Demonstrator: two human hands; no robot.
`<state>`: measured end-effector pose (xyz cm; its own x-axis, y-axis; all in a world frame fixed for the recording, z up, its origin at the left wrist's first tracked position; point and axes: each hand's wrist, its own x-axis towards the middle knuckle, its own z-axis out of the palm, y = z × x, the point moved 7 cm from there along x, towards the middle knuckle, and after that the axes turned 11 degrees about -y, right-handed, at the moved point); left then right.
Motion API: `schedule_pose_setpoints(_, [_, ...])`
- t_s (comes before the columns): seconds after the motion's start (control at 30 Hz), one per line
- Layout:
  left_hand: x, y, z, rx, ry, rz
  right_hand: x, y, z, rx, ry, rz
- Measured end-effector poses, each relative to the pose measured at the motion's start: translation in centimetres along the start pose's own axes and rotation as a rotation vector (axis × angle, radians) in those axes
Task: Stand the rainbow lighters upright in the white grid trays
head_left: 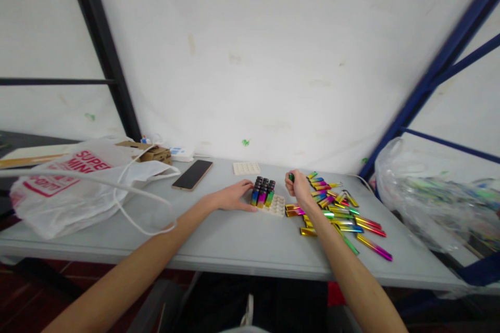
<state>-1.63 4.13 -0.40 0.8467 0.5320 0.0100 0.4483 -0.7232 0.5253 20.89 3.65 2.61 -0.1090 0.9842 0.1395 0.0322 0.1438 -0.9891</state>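
Several shiny multicoloured tubes with black tops (pixel 262 192) stand upright in rows in the left part of a white tray with round hollows (pixel 277 205). My left hand (pixel 235 195) rests at the tray's left side, thumb and fingers spread around its corner, holding nothing. Right of the tray and raised a little, my right hand (pixel 298 186) is closed around a tube (pixel 291 177), of which only a dark green end shows. Beside and beneath my right forearm lies a loose pile of coloured metallic tubes (pixel 344 222).
A second white tray (pixel 246 168) lies near the wall. At the left are a phone (pixel 192 175), a white plastic bag (pixel 74 187), a cardboard box (pixel 156 154) and a white cable (pixel 121 207). Clear plastic bags (pixel 425 200) stand at the right by the blue frame.
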Motion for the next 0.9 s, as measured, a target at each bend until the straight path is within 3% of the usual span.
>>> schedule_pose_setpoints(0.2, [0.1,0.0,0.0,0.005,-0.013,-0.037,0.3,0.0,0.2,-0.027,-0.043,-0.029])
schedule_pose_setpoints(0.4, [0.0,0.2,-0.1,0.008,0.003,-0.02,-0.7,-2.6,0.8,-0.162,-0.174,-0.291])
schedule_pose_setpoints(0.57, [0.0,0.1,0.0,0.005,0.0,-0.024,-1.9,-4.1,1.0,-0.38,-0.177,-0.427])
schedule_pose_setpoints(0.9, [0.0,0.0,0.1,-0.017,0.013,-0.002,-2.9,-3.2,3.7,-0.531,-0.428,-0.399])
